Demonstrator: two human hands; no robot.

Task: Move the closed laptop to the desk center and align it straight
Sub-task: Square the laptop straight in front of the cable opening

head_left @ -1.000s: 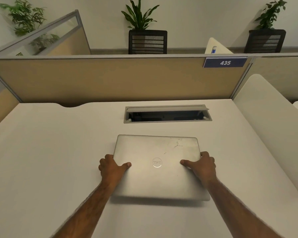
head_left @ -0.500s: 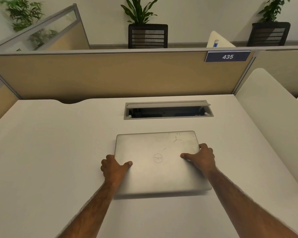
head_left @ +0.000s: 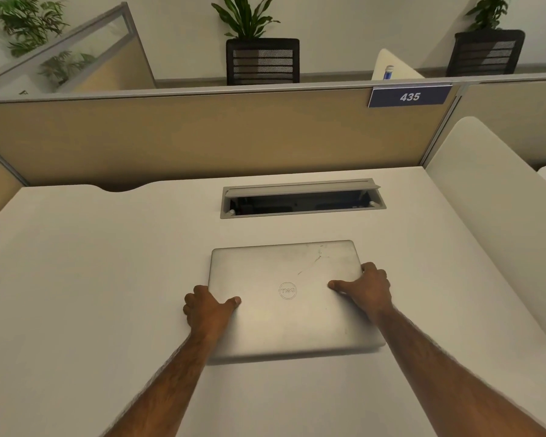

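Fingers [head_left: 194, 299] of the left hand [head_left: 209, 312] and right hand [head_left: 367, 288] are curling around the closed laptop's [head_left: 292, 313] side edges, thumbs pressing its lid, just before the cable tray [head_left: 301, 212] on the desk [head_left: 92, 279].

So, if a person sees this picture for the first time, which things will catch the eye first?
First the closed silver laptop lying in the middle of the white desk, with the left hand and right hand gripping its two side edges. Just behind it is an open cable hatch in the desk. Up right, a blue sign reading 435 hangs on the beige partition.
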